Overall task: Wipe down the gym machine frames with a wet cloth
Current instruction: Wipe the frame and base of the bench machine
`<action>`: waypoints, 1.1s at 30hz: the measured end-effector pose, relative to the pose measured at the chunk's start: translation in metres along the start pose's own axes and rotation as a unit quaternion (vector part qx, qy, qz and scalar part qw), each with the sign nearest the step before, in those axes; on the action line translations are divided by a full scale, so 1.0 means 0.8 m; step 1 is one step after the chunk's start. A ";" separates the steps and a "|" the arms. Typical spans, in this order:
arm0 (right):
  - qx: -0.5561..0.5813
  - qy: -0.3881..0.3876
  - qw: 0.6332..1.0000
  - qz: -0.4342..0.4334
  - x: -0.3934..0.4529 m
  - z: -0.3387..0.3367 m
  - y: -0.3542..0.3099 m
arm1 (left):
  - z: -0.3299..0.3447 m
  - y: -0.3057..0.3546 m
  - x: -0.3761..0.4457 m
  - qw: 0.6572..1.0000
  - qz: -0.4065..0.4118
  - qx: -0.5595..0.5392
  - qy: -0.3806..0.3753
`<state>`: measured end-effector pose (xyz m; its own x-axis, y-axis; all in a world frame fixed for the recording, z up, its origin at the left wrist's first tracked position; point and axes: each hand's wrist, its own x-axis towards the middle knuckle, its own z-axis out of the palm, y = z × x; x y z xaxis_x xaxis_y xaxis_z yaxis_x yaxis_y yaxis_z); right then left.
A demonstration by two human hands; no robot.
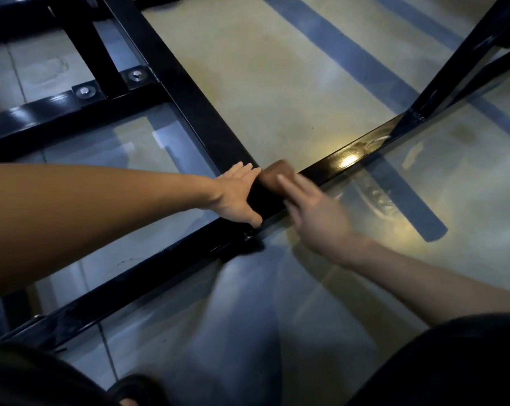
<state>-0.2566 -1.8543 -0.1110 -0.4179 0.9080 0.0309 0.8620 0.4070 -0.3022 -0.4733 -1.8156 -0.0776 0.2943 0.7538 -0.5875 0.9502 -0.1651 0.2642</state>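
cloth: small brown folded cloth [277, 174] on the glossy black steel floor bar [341, 162], by the joint, pressed to wipe.
right hand [315, 209]: fingers flat on cloth, blurred.
left hand [237, 197]: clasps bar, likely bracing.

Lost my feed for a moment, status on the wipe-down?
Left hand grips the black frame bar at the joint. Right hand, blurred, flat on a brown cloth on the bar. Nothing in the way.
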 end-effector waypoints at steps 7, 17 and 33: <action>-0.049 0.054 0.995 0.064 0.016 -0.028 0.081 | 0.015 0.002 0.000 0.994 0.013 0.105 -0.012; 0.021 -0.005 0.997 -0.074 -0.011 -0.002 0.030 | 0.034 0.018 0.027 0.992 0.007 0.108 0.056; 0.004 0.053 0.998 0.042 0.021 -0.040 0.139 | 0.003 0.070 0.060 0.996 0.007 0.050 0.071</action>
<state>-0.1586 -1.7905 -0.1136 -0.3120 0.9441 0.1061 0.8901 0.3295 -0.3150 -0.4054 -1.7902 -0.0927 0.2970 0.8322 -0.4682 0.9536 -0.2337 0.1896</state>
